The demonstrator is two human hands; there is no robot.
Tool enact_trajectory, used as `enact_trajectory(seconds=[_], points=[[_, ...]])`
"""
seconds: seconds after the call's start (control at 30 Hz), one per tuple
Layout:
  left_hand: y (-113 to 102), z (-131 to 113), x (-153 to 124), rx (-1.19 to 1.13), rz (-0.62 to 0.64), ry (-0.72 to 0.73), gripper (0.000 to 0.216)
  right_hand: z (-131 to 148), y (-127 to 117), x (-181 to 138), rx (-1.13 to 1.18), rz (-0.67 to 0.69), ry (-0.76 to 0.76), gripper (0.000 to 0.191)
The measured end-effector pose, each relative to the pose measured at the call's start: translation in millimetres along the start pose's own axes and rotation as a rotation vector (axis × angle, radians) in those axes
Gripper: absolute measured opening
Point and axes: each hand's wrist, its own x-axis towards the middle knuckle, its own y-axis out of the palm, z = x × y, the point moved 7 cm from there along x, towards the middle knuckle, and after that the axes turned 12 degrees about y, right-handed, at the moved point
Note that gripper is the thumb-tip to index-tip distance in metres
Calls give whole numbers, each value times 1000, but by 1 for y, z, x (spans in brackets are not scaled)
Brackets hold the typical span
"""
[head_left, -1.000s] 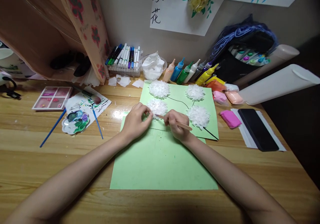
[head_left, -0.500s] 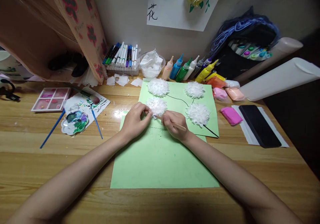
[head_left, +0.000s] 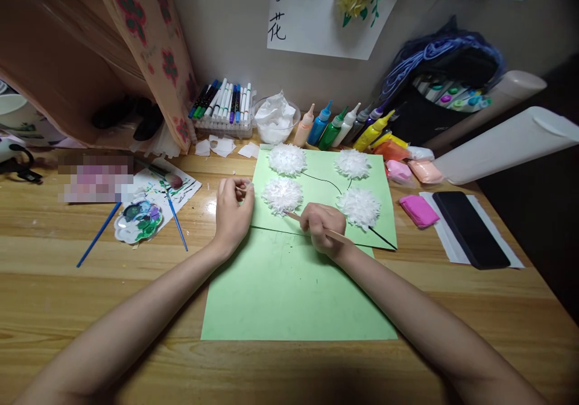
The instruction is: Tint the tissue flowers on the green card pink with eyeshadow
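My right hand [head_left: 322, 226] grips a thin wooden stick [head_left: 333, 233], its tip touching the lower left white tissue flower [head_left: 282, 195] on a green card [head_left: 321, 201]. My left hand [head_left: 232, 209] is just left of that flower, fingers pinched on a small scrap of white tissue. Several fluffy white tissue flowers, such as the upper left one [head_left: 286, 159] and the lower right one [head_left: 360, 207], sit on the card with black drawn stems. A larger green sheet [head_left: 294, 290] lies under my forearms.
Behind the card stand a bowl of tissue [head_left: 275, 120], a marker tray [head_left: 222, 108] and several paint bottles [head_left: 337, 130]. A palette [head_left: 136, 220] and blue brushes [head_left: 175, 216] lie left. Pink clay [head_left: 417, 209] and a black phone [head_left: 470, 229] lie right.
My left hand has drawn back leftward from the lower left flower, fingers still pinched. My right hand stays by the flower with the stick.
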Motion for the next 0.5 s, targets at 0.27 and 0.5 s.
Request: enact_trajectory(seconds=[0.27, 0.5], points=[[10, 1, -2, 213, 151, 61, 24, 1, 5, 0, -95, 36, -29, 35], [13, -3, -4, 311, 216, 100, 26, 0, 0, 0, -107, -22, 16, 38]])
